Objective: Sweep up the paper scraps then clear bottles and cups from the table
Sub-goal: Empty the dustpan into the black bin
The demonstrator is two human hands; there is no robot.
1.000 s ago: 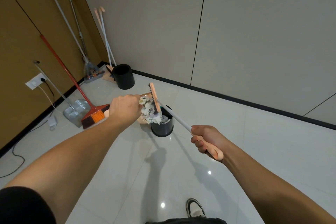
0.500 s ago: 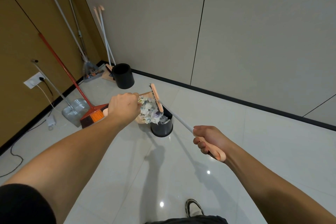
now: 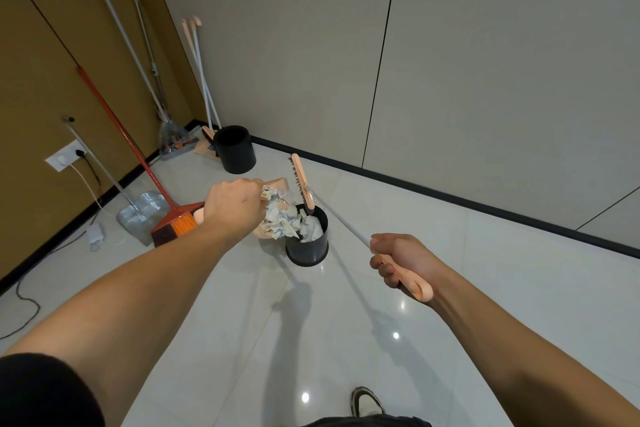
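My left hand [image 3: 234,206] grips a peach dustpan [image 3: 277,184] tilted over a small black bin [image 3: 307,249] on the floor. A heap of paper scraps [image 3: 282,217] slides from the pan into the bin, and some scraps lie inside it. My right hand [image 3: 398,258] holds the peach grip of a white-handled broom [image 3: 341,220]. The broom's peach head [image 3: 302,180] stands above the bin's far rim, beside the scraps. No table, bottles or cups are in view.
A second, larger black bin [image 3: 235,149] stands near the corner. A red broom [image 3: 173,224], a metal dustpan [image 3: 140,215], mops and another peach broom set lean against the left wall. A cable [image 3: 24,298] trails along the floor at left. My shoe [image 3: 367,400] shows at the bottom.
The dustpan has tipped a little further and more scraps have slid toward the bin. Both hands have stayed nearly in place.
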